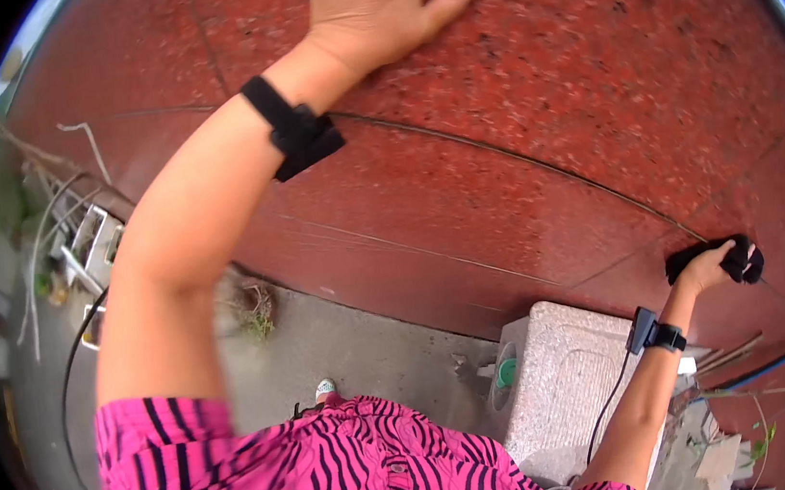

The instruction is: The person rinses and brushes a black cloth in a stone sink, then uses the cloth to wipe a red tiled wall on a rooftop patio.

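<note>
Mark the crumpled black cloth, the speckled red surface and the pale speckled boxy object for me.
Crumpled black cloth (680, 262): head view, on its left end.
Speckled red surface (586, 78): head view, on a bare stretch.
Pale speckled boxy object (574, 389): head view, on its broad face.

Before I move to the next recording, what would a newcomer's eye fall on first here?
The red speckled surface filling the upper picture stands out first, with the left hand against it at the top. At the right, the right hand holds a black cloth against it. Below sits a bright pink shirt with black stripes.

Bright daylight, strong fisheye bending.
</note>
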Demonstrator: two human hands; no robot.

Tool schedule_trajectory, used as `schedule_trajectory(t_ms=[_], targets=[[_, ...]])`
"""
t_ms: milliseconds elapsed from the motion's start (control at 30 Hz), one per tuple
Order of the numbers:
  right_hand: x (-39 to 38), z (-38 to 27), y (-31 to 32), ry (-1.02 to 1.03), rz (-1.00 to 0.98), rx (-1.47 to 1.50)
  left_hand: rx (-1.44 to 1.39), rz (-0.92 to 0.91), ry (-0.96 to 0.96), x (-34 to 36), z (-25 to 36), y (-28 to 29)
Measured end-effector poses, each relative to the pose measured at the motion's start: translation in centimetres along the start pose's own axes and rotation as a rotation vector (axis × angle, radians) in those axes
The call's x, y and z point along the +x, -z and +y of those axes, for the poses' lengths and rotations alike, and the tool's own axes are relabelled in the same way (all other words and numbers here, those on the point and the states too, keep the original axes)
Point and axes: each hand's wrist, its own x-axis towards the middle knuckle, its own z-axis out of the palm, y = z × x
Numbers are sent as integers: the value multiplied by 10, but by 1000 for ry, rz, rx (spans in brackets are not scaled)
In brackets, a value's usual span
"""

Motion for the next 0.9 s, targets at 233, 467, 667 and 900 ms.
schedule_trajectory(t_ms=[233,467,667,900], targets=[[-178,-252,-33,516,-490,-26,-85,80,-27,8,3,33],[-234,-312,-86,1039,-438,475,-100,242,-114,0,13,28],[-60,-241,-35,1086,-408,32,-159,252,-128,8,10,35],[124,-99,37,685,-118,-439,-15,308,-185,8,6,37]])
